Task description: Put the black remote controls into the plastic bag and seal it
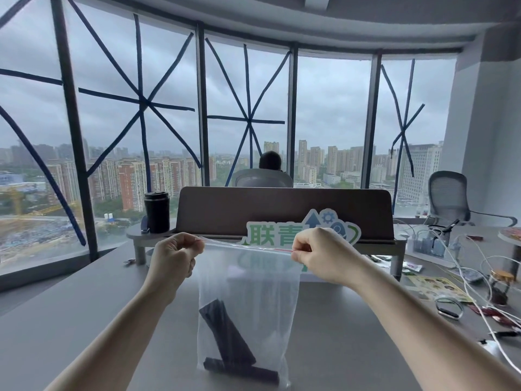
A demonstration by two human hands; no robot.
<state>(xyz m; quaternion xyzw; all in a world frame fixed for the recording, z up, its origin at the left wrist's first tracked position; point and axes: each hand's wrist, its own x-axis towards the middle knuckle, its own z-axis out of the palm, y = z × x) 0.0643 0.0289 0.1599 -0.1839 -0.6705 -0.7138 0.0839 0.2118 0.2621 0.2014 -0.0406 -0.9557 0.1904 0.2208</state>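
Note:
A clear plastic bag (pixel 262 283) hangs upright over the grey desk (pixel 84 320), its bottom near the desk's front. Inside it lie two black remote controls: one (pixel 225 331) leans tilted, the other (pixel 242 372) lies flat along the bottom. My left hand (pixel 173 256) pinches the bag's top left corner. My right hand (pixel 321 253) pinches the top right corner on the red zip strip. The top edge is pulled taut between both hands.
A raised shelf (pixel 282 238) with a black tumbler (pixel 156 211) and a green-lettered sign (pixel 279 231) stands behind the bag. Cables, a small jar (pixel 500 287), a wristband and leaflets clutter the right side. A person sits beyond the partition; windows at left.

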